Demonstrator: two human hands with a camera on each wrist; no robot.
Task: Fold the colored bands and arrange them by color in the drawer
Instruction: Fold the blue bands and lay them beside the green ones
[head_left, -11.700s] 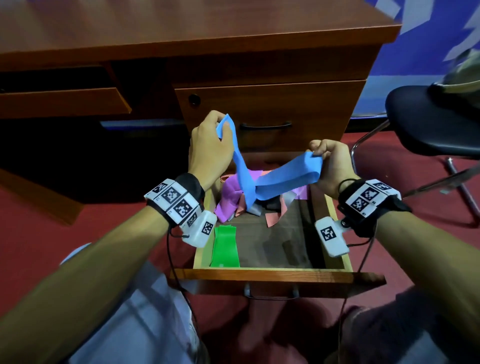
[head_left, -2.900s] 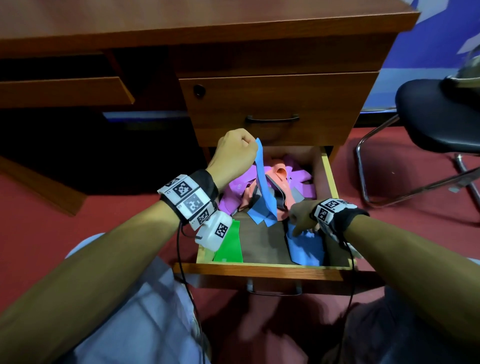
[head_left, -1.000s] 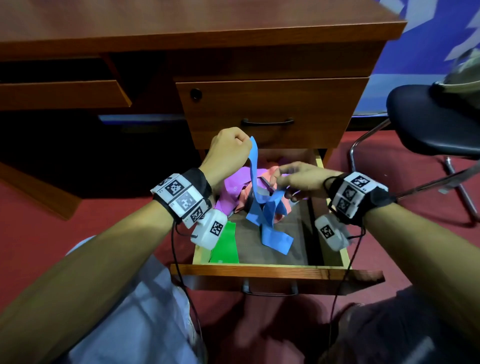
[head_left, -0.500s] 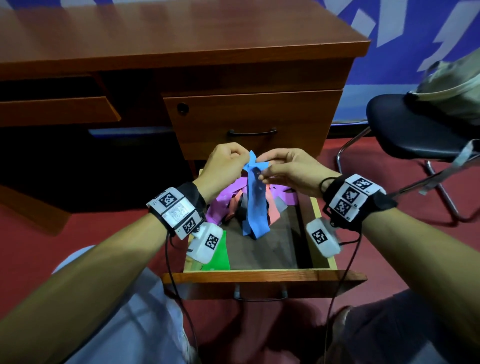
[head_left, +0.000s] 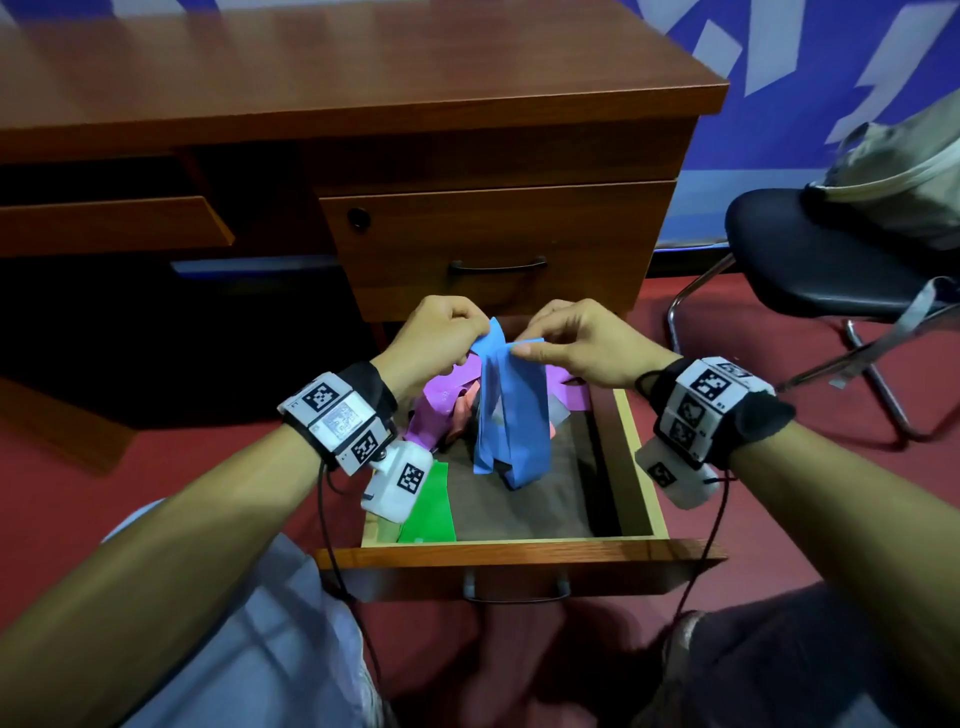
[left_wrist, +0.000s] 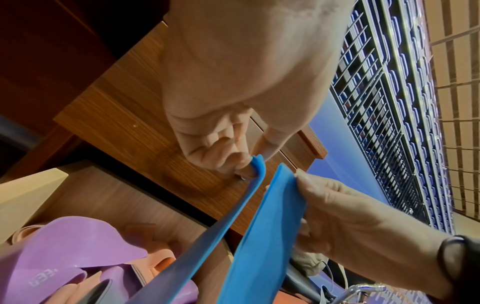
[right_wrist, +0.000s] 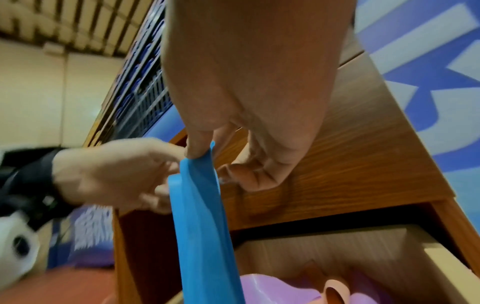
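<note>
You are sitting in front of the bench, and its lowest drawer is pulled out toward you. In this drawer a folded green band is lying flat at the front left corner, and a loose heap of purple, pink and grey bands is lying at the back.

You are folding the blue band now. You are holding it above the drawer, and it is hanging down doubled, with its lower end reaching near the drawer floor. Your left hand is pinching one top end between thumb and fingers, and your right hand is pinching the other top end; both hands are closed on the band and are very near each other, but the two ends are not yet together.

I judge the next move is asking you to join the two ends evenly, fold the band once more, and lay it flat in the drawer beside the green one, apart from the heap.

Compared with half a second ago, your hands are keeping the same grip, and the band is hanging a little wider and flatter. A second ago it was hanging twisted and your right hand was only reaching for it.
</note>
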